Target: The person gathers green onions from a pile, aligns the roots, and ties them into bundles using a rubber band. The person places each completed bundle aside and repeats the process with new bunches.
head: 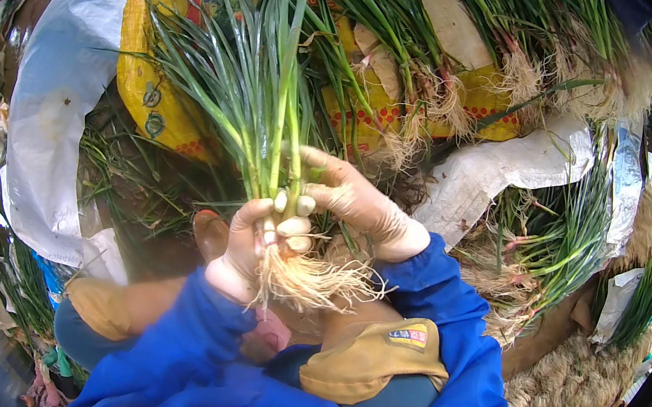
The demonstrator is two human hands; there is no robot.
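Note:
A bunch of green onions (pixel 275 153) stands upright before me, its leaves spreading away and its pale roots (pixel 309 276) hanging toward my lap. My left hand (pixel 239 244), in a thin glove, is closed around the white stem bases just above the roots. White covers show on several fingertips around the stems. From the right, my right hand (pixel 363 205), also gloved, reaches its fingers onto the lower stalks, over a stalk on the bunch's right side. Some of its fingertips are hidden behind the stalks.
More green onions lie on a yellow printed sack (pixel 490 102) ahead, and another heap (pixel 571 238) is at the right. White woven sheets (pixel 53 121) (pixel 507 160) border the wet, leaf-strewn ground. Stacked bundles with roots outward (pixel 574 394) stand at lower right.

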